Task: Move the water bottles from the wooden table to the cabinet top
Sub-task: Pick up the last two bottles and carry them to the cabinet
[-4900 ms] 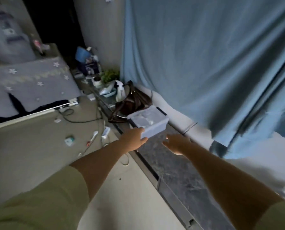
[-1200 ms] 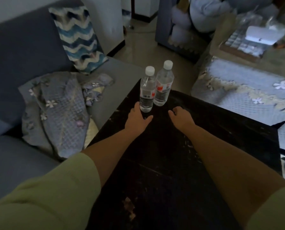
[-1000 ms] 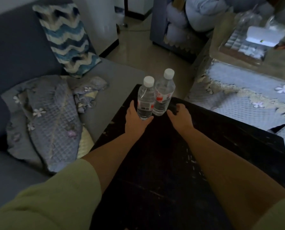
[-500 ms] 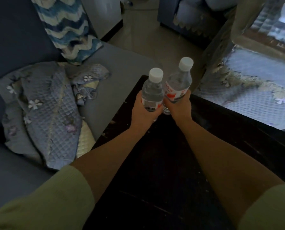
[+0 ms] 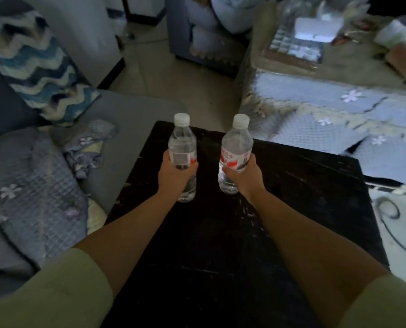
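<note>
Two clear water bottles with white caps and red-and-white labels are held upright above the dark wooden table (image 5: 291, 185). My left hand (image 5: 173, 174) grips the left bottle (image 5: 182, 145) around its lower half. My right hand (image 5: 245, 176) grips the right bottle (image 5: 236, 147) around its lower half, and it tilts slightly to the right. The two bottles are apart from each other. Both bottle bases hang a little above the tabletop. The cabinet top is not in view.
A grey sofa (image 5: 131, 119) with a zigzag cushion (image 5: 36, 67) and a crumpled quilted blanket (image 5: 36, 185) lies left of the table. A low table under a blue flowered cloth (image 5: 339, 110) stands at right, with clutter on top. Tiled floor (image 5: 173, 74) lies beyond.
Both hands closed around the bottles and lifted them off the table. The bottles, first touching side by side, are now held apart and nearer to me.
</note>
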Demonstrator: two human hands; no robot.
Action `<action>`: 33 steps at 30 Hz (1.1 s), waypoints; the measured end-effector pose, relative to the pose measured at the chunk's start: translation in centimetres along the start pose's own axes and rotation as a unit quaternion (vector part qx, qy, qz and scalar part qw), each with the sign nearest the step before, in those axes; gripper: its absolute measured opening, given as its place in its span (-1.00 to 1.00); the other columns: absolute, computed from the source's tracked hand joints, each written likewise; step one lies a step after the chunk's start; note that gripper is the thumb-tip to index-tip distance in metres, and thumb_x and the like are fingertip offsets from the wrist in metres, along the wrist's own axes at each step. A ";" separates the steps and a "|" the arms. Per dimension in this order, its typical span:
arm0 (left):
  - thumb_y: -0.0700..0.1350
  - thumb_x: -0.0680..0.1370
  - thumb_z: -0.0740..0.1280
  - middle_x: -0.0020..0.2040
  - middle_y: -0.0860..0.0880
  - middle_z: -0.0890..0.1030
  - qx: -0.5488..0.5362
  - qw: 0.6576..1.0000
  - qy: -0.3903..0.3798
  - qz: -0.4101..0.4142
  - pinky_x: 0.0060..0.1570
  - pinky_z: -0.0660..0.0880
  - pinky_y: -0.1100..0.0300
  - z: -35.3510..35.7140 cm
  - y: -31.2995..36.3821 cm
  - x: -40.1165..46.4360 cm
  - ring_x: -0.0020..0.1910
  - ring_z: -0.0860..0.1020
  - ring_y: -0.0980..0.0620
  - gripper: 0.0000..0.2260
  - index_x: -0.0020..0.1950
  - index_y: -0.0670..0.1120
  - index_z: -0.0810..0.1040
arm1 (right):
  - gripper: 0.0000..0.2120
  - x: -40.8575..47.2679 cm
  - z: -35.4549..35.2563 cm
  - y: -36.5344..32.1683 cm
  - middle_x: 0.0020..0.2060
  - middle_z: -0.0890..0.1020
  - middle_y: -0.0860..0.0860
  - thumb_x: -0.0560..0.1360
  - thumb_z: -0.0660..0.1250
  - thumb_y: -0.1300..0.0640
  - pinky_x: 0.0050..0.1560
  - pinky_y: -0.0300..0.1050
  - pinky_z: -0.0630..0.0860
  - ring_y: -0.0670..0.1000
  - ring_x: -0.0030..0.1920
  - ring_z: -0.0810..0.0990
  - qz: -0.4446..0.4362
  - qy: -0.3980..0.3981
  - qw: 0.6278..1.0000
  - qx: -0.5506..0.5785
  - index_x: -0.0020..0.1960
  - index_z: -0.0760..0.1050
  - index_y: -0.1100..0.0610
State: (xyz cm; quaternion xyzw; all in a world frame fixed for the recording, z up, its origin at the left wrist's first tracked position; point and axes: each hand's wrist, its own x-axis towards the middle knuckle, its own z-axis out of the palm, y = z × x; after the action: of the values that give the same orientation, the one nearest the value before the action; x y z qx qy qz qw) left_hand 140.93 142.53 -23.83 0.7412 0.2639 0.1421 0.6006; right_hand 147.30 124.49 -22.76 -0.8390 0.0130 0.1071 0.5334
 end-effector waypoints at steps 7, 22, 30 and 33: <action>-0.07 0.36 0.53 0.10 -0.01 0.58 0.041 0.993 -0.109 -0.011 0.09 0.51 0.06 4.9 2.4 -7.5 0.05 0.58 0.01 -0.43 0.30 -0.02 0.37 | -0.36 -7.5 -9.7 4.0 0.20 0.56 0.03 0.38 0.53 0.09 0.09 -0.12 0.50 0.05 0.19 0.56 0.052 0.040 0.998 0.002 0.36 0.31 0.09; -0.06 0.35 0.52 -0.08 0.05 0.58 0.086 0.919 -0.376 0.084 -0.23 0.43 0.24 21.7 8.9 -36.1 -0.14 0.57 0.12 -0.53 0.17 0.00 0.41 | -0.38 -36.3 -34.4 15.7 0.16 0.59 0.03 0.37 0.52 0.08 0.23 0.05 0.50 0.07 0.18 0.56 0.148 0.192 0.970 0.022 0.35 0.35 0.06; 0.03 0.37 0.48 0.00 -0.01 0.60 0.141 0.824 -0.520 0.175 -0.08 0.52 0.16 28.8 10.1 -55.0 -0.08 0.58 0.01 -0.52 0.23 -0.03 0.43 | -0.43 -54.6 -43.2 21.0 0.09 0.63 0.06 0.34 0.54 0.15 0.18 -0.01 0.49 0.08 0.10 0.59 0.197 0.331 0.922 0.038 0.29 0.42 0.11; 0.05 0.36 0.48 -0.01 0.00 0.61 0.146 0.794 -0.561 0.183 -0.01 0.53 0.13 30.3 10.2 -60.5 -0.05 0.58 -0.02 -0.55 0.19 0.00 0.45 | -0.46 -59.9 -44.8 22.5 0.07 0.63 0.04 0.33 0.54 0.15 0.11 -0.05 0.49 0.08 0.09 0.60 0.224 0.376 0.898 0.052 0.25 0.43 0.10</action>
State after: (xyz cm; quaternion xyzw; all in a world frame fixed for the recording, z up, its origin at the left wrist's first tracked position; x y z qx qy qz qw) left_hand 109.52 82.44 -14.74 0.8040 -0.2428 -0.2319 0.4908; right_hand 93.16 68.99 -12.97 -0.7628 0.4055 -0.1010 0.4934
